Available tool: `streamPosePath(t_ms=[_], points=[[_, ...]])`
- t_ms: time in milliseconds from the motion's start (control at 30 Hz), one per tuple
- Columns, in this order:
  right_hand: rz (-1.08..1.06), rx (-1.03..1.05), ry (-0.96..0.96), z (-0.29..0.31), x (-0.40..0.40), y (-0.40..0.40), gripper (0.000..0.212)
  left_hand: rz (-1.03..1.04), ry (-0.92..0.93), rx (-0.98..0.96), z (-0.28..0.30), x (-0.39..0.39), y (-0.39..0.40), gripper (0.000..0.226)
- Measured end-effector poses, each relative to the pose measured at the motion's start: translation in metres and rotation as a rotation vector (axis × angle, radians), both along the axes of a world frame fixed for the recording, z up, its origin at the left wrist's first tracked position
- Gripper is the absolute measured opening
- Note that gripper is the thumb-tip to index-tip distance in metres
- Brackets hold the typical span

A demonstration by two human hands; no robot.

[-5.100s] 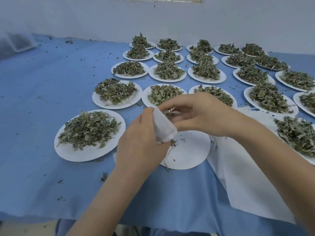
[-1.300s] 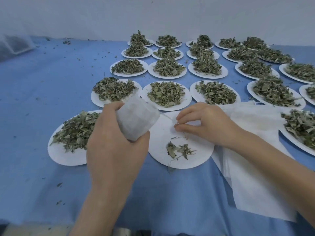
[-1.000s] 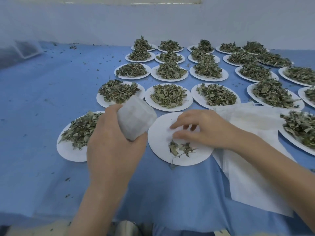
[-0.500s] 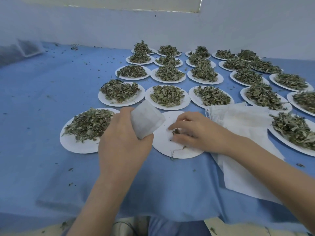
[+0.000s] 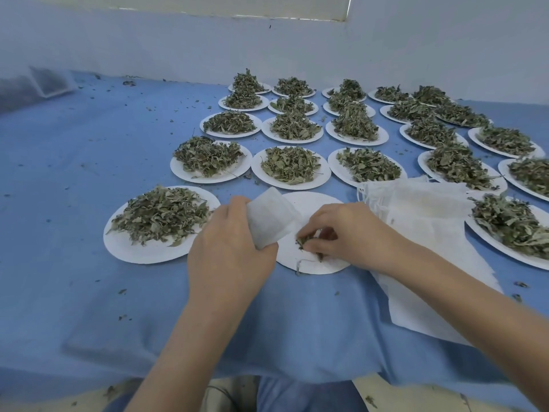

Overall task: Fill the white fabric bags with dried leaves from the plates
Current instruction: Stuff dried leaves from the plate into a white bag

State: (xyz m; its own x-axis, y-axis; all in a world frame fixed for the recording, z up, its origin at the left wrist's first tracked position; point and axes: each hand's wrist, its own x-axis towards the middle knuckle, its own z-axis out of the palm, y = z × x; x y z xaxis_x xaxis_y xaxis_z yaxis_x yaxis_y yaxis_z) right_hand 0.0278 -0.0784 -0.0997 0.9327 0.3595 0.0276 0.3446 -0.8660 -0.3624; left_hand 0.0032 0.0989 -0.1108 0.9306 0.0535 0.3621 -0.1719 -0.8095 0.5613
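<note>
Few leaves (image 5: pixel 303 241) remain on nearest plate (image 5: pixel 315 263).

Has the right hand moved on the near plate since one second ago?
Yes. The right hand slid toward the plate's near edge, now pinching the leaves.

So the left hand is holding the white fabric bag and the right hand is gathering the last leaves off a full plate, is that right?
Not quite. The head view shows the plate under the right hand nearly empty, with only a few last leaves left. The rest holds: the left hand grips the white fabric bag.
</note>
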Motion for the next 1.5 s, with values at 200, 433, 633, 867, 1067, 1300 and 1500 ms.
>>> streamPosePath(t_ms=[200, 433, 633, 867, 1067, 1300, 1500], points=[[-0.056, 0.046, 0.000, 0.011, 0.002, 0.000, 0.015, -0.010, 0.002, 0.025, 0.000, 0.001, -0.005, 0.033], [0.113, 0.162, -0.250, 0.058, 0.006, -0.010, 0.010, -0.044, 0.000, 0.048, 0.000, 0.003, -0.012, 0.031], [0.197, 0.430, -0.152, 0.058, 0.005, 0.010, 0.018, -0.107, 0.006, -0.177, -0.002, 0.005, -0.018, 0.034], [0.266, 0.509, 0.070, 0.063, 0.003, 0.004, 0.035, -0.125, 0.013, -0.347, -0.006, 0.009, -0.012, 0.034], [0.075, 0.402, -0.127, 0.052, -0.001, -0.009, 0.028, -0.085, 0.028, -0.376, -0.009, 0.011, -0.010, 0.035], [-0.252, -0.280, 0.145, 0.012, -0.006, -0.006, 0.145, -0.012, 0.025, -0.395, -0.012, 0.015, -0.010, 0.038], [-0.313, -0.369, 0.134, -0.008, 0.003, 0.004, 0.149, 0.013, 0.034, -0.386, -0.010, 0.017, -0.009, 0.039]])
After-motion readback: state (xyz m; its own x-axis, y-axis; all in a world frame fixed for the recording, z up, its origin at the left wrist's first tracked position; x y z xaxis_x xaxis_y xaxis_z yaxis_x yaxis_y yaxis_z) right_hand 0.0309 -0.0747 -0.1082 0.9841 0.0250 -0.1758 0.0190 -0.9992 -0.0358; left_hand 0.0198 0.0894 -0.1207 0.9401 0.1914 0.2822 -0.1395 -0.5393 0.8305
